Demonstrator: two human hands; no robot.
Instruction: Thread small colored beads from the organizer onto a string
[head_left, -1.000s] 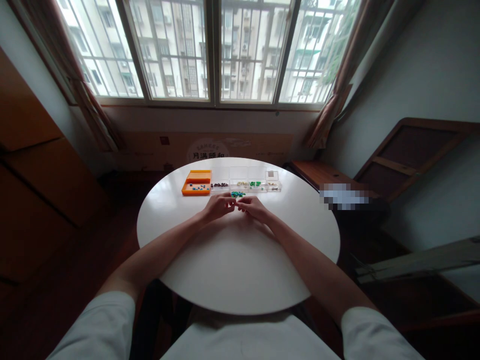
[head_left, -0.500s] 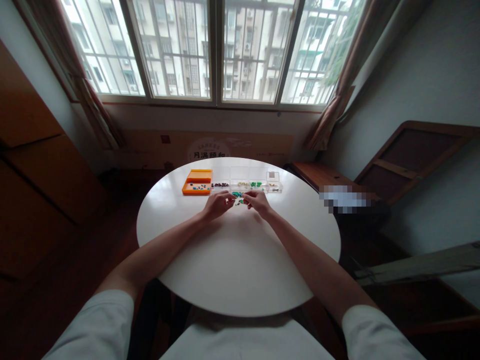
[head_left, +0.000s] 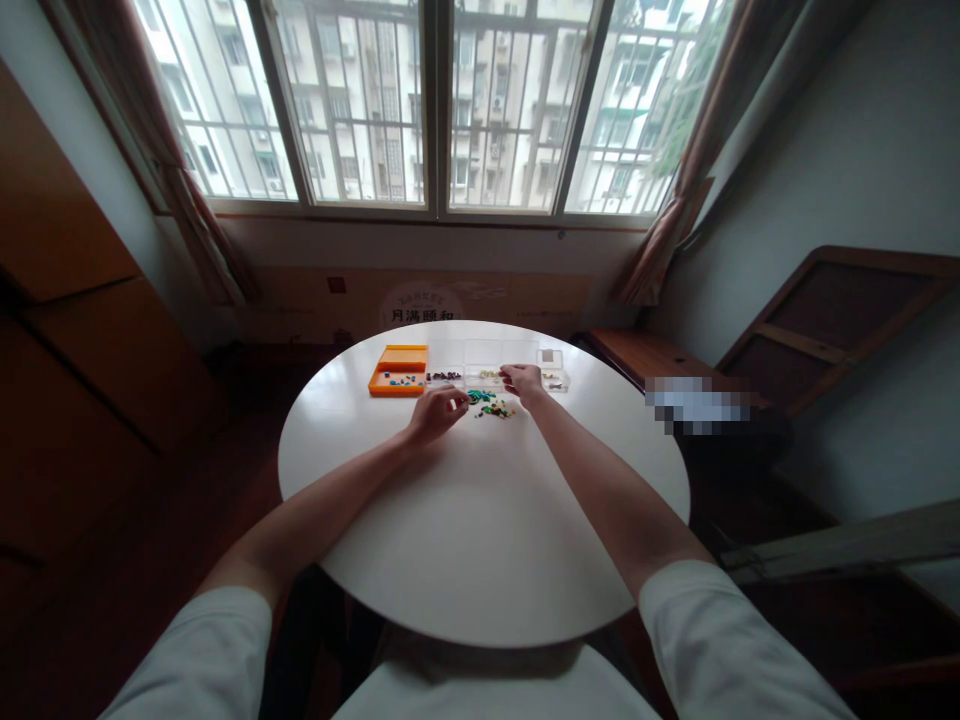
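Observation:
Beside the left end of some teal-green small pieces [head_left: 484,396], my left hand [head_left: 437,413] is closed, thumb and fingertips together. What it holds, if anything, is too small to make out. My right hand [head_left: 523,384] is over the front of the clear divided box [head_left: 484,352], its fingers pinched near the cream-coloured pieces [head_left: 489,374]. Anything in that pinch is hidden, and the hand covers part of the compartment on the right. Between and below the two hands lies a loose pile of mixed small pieces [head_left: 496,410], mostly green with some yellow and dark ones.
An open orange box [head_left: 373,384] with several blue pieces stands on the left. Dark brown pieces [head_left: 448,376] fill the compartment beside it. A small clear box [head_left: 551,358] is at the right end. All stand on a round white table [head_left: 480,540] before a window.
My right hand has left the teal-green pieces and moved up and right to the clear box. The mixed pile shows more fully now. My left hand stays nearly in place.

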